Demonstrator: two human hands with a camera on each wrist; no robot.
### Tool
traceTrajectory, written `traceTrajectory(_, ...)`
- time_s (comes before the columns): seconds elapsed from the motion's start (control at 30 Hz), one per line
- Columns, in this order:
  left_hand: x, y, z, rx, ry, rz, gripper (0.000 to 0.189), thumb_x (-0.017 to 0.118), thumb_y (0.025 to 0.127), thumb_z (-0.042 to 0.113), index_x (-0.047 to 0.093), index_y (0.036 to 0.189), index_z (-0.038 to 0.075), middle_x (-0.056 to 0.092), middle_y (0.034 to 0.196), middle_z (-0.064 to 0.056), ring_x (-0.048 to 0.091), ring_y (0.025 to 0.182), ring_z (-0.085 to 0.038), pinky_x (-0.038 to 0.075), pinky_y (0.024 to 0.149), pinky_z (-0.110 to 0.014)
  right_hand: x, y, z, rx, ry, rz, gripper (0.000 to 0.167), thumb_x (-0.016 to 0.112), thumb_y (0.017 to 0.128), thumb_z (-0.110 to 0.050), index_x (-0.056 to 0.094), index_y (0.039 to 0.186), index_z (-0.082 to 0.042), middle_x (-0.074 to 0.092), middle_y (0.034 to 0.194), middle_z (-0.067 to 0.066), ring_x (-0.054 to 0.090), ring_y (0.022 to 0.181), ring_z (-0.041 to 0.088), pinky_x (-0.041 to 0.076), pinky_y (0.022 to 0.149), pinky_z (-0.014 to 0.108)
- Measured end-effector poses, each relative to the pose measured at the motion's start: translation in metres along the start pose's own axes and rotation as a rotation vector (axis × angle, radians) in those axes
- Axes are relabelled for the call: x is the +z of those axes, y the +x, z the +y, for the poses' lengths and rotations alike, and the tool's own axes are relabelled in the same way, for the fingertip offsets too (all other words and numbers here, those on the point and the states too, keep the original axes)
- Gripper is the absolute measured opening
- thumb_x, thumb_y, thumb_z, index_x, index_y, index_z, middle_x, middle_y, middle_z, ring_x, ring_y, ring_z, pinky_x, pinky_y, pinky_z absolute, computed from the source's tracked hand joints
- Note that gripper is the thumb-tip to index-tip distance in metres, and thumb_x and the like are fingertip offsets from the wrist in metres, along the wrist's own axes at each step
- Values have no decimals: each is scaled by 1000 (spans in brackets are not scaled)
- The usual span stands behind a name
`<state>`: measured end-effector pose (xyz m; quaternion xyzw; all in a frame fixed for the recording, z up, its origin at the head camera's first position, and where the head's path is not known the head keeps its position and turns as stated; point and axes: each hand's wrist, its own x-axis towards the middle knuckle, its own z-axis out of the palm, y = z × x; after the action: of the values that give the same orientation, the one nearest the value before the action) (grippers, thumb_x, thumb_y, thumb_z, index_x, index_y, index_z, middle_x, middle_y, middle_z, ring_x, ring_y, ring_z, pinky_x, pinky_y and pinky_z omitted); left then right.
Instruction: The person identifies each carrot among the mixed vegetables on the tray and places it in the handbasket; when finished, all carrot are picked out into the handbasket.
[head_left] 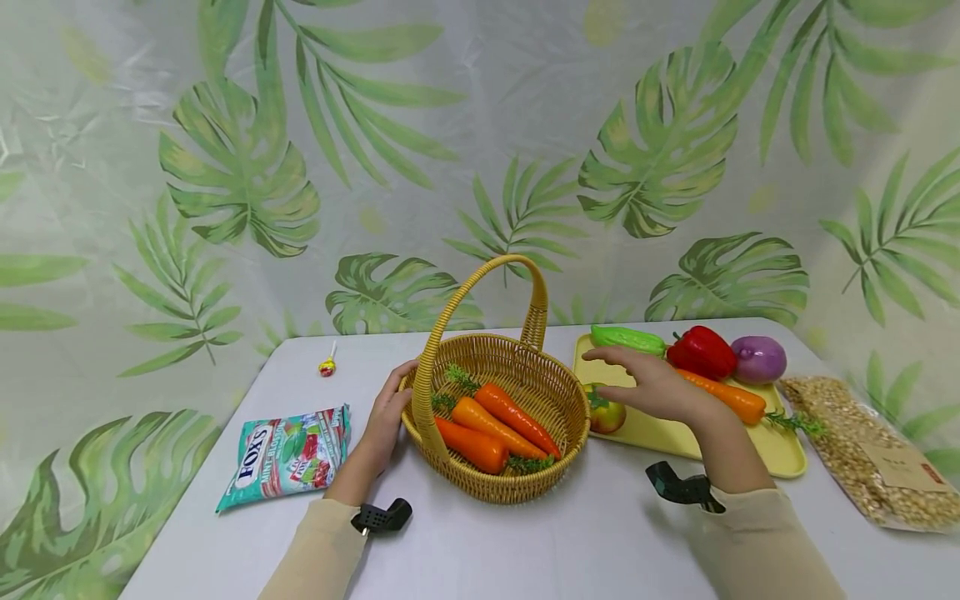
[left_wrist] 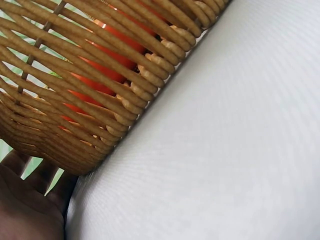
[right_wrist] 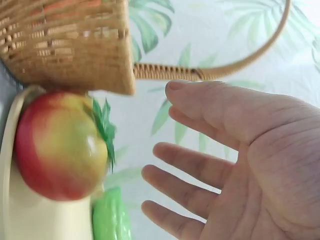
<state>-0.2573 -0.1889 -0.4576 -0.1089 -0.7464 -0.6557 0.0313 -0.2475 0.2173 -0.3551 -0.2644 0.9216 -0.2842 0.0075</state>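
Note:
A round wicker basket (head_left: 552,477) with a tall arched handle holds three orange carrots (head_left: 517,413) with green tops. My left hand (head_left: 386,421) rests against the basket's left side; in the left wrist view its fingers (left_wrist: 42,175) look fairly straight along the wicker, and the thumb's hold is hard to make out. To the right, my right hand (head_left: 652,385) hovers with spread fingers over a red-and-yellow tomato (right_wrist: 62,145) with green leaves, apart from it. The tomato lies at the left end of a yellow tray (head_left: 652,437), close to the basket.
Also on the tray are a green bumpy vegetable (head_left: 628,339), a red bell pepper (head_left: 702,352), a purple eggplant-like vegetable (head_left: 759,359) and another carrot (head_left: 731,400). A bag of grains (head_left: 870,450) lies far right. Left stand a Fox's candy bag (head_left: 288,457) and a lollipop (head_left: 327,367).

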Motion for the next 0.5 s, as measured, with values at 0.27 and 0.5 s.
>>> traceTrajectory(0.27, 1, 0, -1, -10, -5, 7, 48, 34, 101, 19, 42, 147, 27, 34, 161, 1, 21, 154, -22, 15, 125, -53, -9, -6, 18, 52, -13, -23, 59, 67, 94, -28, 48, 146, -9, 47, 150, 21, 41, 138, 46, 38, 107, 67)
traceTrajectory(0.5, 1, 0, -1, -14, -10, 9, 48, 35, 101, 19, 42, 147, 29, 35, 160, 3, 21, 154, -20, 15, 126, -52, -14, -13, 32, 96, 0, -47, 68, 69, 92, -31, 42, 150, -7, 42, 153, 23, 36, 141, 48, 34, 109, 69)
